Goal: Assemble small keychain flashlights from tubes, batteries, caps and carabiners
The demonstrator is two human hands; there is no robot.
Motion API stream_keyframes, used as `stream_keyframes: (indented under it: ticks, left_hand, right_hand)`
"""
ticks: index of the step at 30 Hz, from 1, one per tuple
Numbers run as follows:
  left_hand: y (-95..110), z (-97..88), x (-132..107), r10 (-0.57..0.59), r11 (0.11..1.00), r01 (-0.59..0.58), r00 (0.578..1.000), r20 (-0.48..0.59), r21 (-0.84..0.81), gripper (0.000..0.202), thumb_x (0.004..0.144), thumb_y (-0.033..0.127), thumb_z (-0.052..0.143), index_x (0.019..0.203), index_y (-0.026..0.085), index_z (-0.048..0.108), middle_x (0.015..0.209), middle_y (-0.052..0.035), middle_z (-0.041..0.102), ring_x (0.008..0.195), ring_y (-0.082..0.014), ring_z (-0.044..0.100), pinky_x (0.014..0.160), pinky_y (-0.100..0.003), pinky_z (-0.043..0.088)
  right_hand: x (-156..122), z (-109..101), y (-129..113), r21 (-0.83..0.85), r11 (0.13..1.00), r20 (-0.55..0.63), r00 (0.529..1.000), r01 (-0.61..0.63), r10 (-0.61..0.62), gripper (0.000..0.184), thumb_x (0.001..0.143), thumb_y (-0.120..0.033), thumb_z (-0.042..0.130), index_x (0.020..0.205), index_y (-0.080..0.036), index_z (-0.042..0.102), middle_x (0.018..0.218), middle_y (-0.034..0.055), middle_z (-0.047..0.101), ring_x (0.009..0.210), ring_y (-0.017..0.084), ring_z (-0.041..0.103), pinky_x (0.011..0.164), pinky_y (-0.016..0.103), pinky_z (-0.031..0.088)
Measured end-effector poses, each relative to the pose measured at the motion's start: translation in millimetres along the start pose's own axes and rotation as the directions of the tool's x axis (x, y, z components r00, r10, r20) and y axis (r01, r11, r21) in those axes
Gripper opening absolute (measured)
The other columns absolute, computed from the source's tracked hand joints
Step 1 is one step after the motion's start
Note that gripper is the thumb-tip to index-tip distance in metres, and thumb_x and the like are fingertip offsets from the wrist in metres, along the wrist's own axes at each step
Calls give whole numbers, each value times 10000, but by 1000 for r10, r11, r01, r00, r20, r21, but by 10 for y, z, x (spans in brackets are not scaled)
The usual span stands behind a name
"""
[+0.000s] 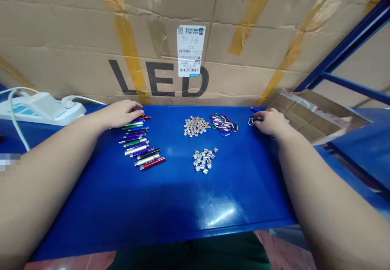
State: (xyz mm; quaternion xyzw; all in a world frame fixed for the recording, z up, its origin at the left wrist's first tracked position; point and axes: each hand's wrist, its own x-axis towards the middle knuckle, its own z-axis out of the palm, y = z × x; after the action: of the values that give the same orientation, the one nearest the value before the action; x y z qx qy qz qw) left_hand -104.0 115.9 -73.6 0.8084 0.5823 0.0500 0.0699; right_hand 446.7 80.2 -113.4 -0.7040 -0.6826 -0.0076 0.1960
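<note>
Metal tubes (135,143) lie lined up by a half-curled left hand (125,113), a silvery clip (250,121) at the half-closed right hand (269,121), grips unclear, while piled discs (196,126), caps (203,159) and coloured clips (224,124) seemingly await use.

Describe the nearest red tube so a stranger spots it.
On the blue table, tubes lie in a row by the left hand. The red tube is last at the near end; its red body stands out from the white tube beside it.
</note>
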Motion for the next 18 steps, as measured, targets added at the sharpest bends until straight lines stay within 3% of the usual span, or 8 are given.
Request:
stream_keyframes:
  ticks: [3, 6, 9, 11, 14, 18]
  left_hand:
    - [-12, 5, 8, 7, 1000, -7, 1000, 19, 25, 690, 940, 645, 373, 1268, 166, 745, 1351, -175, 722, 1297, -397, 645, 1091, -500, 514]
    - [1, -3, 8, 10, 1000, -10, 1000, -5, 25, 681, 939, 634, 371, 1255, 160, 744, 1333, -180, 724, 1289, -395, 649, 1103, -504, 511]
    - [18, -7, 6, 14, 999, -11, 997, -71, 33, 675, 951, 619, 367, 1270, 145, 727, 1315, -191, 723, 1268, -392, 653, 1103, -506, 508]
    - [12, 7, 9, 24, 999, -20, 994, -104, 38, 661, 958, 608, 364, 1256, 143, 725, 1289, -192, 728, 1245, -389, 658, 1097, -510, 508]
    - [-15, 40, 20, 27, 1000, -26, 996, -80, 14, 658, 956, 607, 370, 1254, 135, 718, 1265, -195, 730, 1215, -382, 669, 1086, -516, 514]
    - [122, -16, -19, 47, 999, -44, 989, -141, 25, 639, 965, 585, 387, 1256, 120, 713, 1256, -217, 715, 1244, -405, 641, 1114, -565, 490]
  right_hand:
    - [24, 55, -33, -87, 992, -15, 996, -94, 93, 158, 801, -163, 671, 871, -151, 812, 925, 159, 724, 1099, 374, 668, 1051, 544, 495]
    - [15, 21, -95, -92, 989, -44, 993, -115, 111, 150, 825, -207, 658, 875, -161, 792, 974, 158, 729, 1127, 360, 663, 1098, 534, 477]
    - [3, -37, -184, 96, 988, -188, 973, -120, 136, 149, 857, -259, 652, 949, -170, 728, 1027, 155, 730, 1082, 337, 676, 1078, 541, 493]
    - [-4, -60, -252, 283, 955, -262, 951, -84, 161, 216, 891, -307, 633, 1055, -172, 668, 1038, 146, 725, 978, 305, 695, 967, 515, 554]
    - [-30, -69, -369, 499, 866, -253, 961, 29, 114, 283, 890, -328, 630, 1138, -191, 615, 1008, 100, 720, 855, 250, 696, 796, 428, 589]
    - [-137, -103, -604, 627, 764, -201, 979, 152, -30, 218, 825, -291, 723, 1020, -206, 675, 922, 52, 728, 787, 205, 689, 773, 378, 580]
